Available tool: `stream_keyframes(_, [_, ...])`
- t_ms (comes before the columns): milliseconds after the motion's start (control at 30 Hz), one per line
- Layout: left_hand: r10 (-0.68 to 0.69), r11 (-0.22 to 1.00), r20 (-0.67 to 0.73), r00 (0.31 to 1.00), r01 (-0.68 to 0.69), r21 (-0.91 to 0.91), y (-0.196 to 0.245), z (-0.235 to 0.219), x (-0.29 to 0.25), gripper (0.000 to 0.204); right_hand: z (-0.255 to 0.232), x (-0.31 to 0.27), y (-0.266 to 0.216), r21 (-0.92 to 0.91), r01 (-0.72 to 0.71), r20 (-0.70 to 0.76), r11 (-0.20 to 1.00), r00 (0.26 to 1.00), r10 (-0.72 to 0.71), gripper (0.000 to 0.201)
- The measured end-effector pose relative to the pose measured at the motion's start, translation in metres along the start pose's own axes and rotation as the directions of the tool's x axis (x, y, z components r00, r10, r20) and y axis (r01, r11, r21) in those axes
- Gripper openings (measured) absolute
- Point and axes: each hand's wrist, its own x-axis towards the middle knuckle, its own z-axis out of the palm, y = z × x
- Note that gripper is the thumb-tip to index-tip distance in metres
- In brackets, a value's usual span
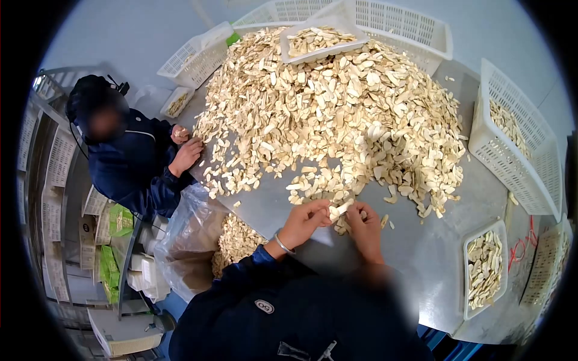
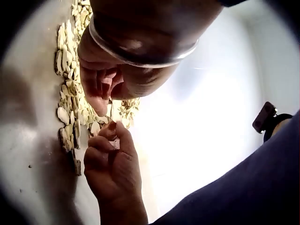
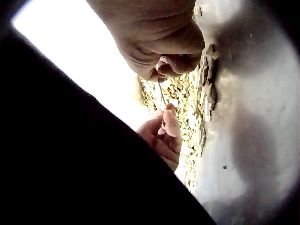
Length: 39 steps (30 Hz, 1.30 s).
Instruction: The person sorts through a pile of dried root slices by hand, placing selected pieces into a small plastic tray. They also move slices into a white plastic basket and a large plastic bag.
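Both hands meet over the near edge of a large heap of pale dried slices (image 1: 337, 114). Between their fingertips spans one pale slice (image 1: 344, 207), seen edge-on as a thin strip in the right wrist view. My left hand (image 1: 304, 224), with a silver bangle (image 1: 283, 242) at its wrist, pinches one end. From the other side my right hand (image 1: 365, 227) pinches the opposite end with thumb and finger. Something whitish (image 2: 116, 143) shows within the right hand's curled fingers in the left wrist view. A few loose slices lie on the metal table (image 1: 415, 253) below.
White perforated baskets (image 1: 518, 180) ring the heap. A shallow tray (image 1: 289, 59) of slices rests on top; another tray (image 1: 503, 277) stands at right. Left of me are a clear plastic bag (image 1: 186, 240) with slices and another person (image 1: 129, 156) handling slices. Red string (image 1: 522, 243) lies at right.
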Motion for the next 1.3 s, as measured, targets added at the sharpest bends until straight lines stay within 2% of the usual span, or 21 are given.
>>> stream_keyframes(33, [-0.023,0.991,-0.010,1.000,0.021,-0.134,-0.005,-0.002,0.002,0.028,-0.001,-0.001,-0.003,0.061,-0.052,-0.024,0.997,0.998,0.054,0.009])
stream_keyframes(167, [0.011,0.998,-0.012,1.000,-0.012,-0.068,-0.008,-0.010,0.005,0.028,-0.001,-0.004,-0.017,0.170,-0.182,-0.069,0.969,0.978,0.196,0.009])
stream_keyframes(267, [-0.007,0.999,0.017,1.000,0.008,-0.033,0.000,-0.005,0.002,0.024,0.000,-0.002,-0.011,0.066,-0.109,-0.071,0.992,0.991,0.114,0.011])
stream_keyframes(333, [-0.014,0.999,0.042,0.999,0.015,-0.031,0.004,0.002,-0.002,0.029,0.001,-0.004,-0.009,-0.068,-0.037,0.001,0.997,0.999,0.037,0.012])
stream_keyframes(367, [-0.026,0.998,0.054,0.998,0.023,0.055,0.002,0.001,-0.003,0.025,0.003,-0.004,-0.009,-0.133,0.003,0.044,0.991,0.999,0.003,0.012])
stream_keyframes(467, [-0.019,0.996,0.079,0.997,0.012,0.088,-0.011,-0.004,-0.005,0.022,0.008,-0.009,-0.018,-0.227,0.031,0.091,0.973,0.996,-0.010,0.013])
stream_keyframes(567, [-0.072,0.980,0.062,0.995,0.059,0.188,-0.016,-0.014,-0.012,0.022,0.014,-0.010,-0.016,-0.133,-0.060,0.006,0.989,0.998,0.062,0.013])
stream_keyframes(667, [-0.023,0.988,-0.066,0.998,0.033,0.153,-0.025,-0.030,-0.021,0.022,0.013,-0.006,-0.016,-0.224,0.073,-0.106,0.972,0.989,-0.099,0.014])
stream_keyframes(800, [0.019,0.969,-0.312,0.950,0.059,0.240,-0.034,-0.074,-0.025,0.022,0.006,-0.005,-0.014,-0.097,0.027,-0.078,0.995,0.996,-0.034,0.016])
stream_keyframes(833, [-0.036,0.898,-0.423,0.905,0.215,0.383,-0.029,-0.082,-0.026,0.023,0.006,-0.005,-0.014,-0.098,0.000,-0.074,0.995,0.997,-0.007,0.016])
stream_keyframes(867, [0.183,0.762,-0.423,0.887,0.144,0.631,-0.019,-0.083,-0.024,0.021,0.005,-0.005,-0.014,-0.099,-0.026,-0.070,0.995,0.997,0.019,0.016])
stream_keyframes(900, [0.388,0.552,-0.357,0.849,0.096,0.828,-0.011,-0.084,-0.023,0.018,0.004,-0.004,-0.011,-0.092,-0.032,-0.069,0.995,0.997,0.025,0.016])
stream_keyframes(933, [0.559,0.290,-0.233,0.795,0.076,0.954,-0.006,-0.086,-0.021,0.016,0.002,-0.003,-0.006,-0.087,-0.038,-0.069,0.996,0.997,0.032,0.016])
stream_keyframes(967, [0.560,0.420,-0.289,0.776,0.035,0.907,-0.007,-0.083,-0.014,0.012,0.001,-0.002,-0.003,-0.081,-0.044,-0.070,0.996,0.997,0.038,0.016])
stream_keyframes(1067, [0.534,0.469,-0.222,0.816,-0.068,0.881,-0.009,-0.076,0.015,0.013,0.002,-0.002,-0.003,-0.042,-0.065,-0.075,0.997,0.995,0.062,0.016])
stream_keyframes(1100, [0.521,0.458,-0.183,0.833,-0.092,0.884,-0.014,-0.076,0.026,0.016,0.001,-0.002,0.001,-0.076,-0.026,-0.078,0.997,0.997,0.020,0.016])
stream_keyframes(1167, [0.507,0.461,-0.194,0.840,-0.075,0.884,-0.019,-0.073,0.041,0.015,0.000,0.003,0.009,-0.140,0.058,-0.090,0.988,0.993,-0.072,0.015])
stream_keyframes(1200, [0.497,0.462,-0.197,0.845,-0.065,0.885,-0.020,-0.071,0.047,0.015,-0.001,0.004,0.008,-0.124,0.044,-0.086,0.991,0.995,-0.055,0.015])
stream_keyframes(1233, [0.445,0.462,-0.216,0.869,-0.016,0.887,-0.020,-0.071,0.050,0.014,-0.002,0.003,0.006,-0.107,0.027,-0.082,0.994,0.996,-0.036,0.015])
stream_keyframes(1300, [0.290,0.580,-0.244,0.925,0.033,0.814,-0.012,-0.071,0.048,0.014,-0.002,0.000,0.002,-0.090,0.007,-0.070,0.996,0.997,-0.014,0.015])
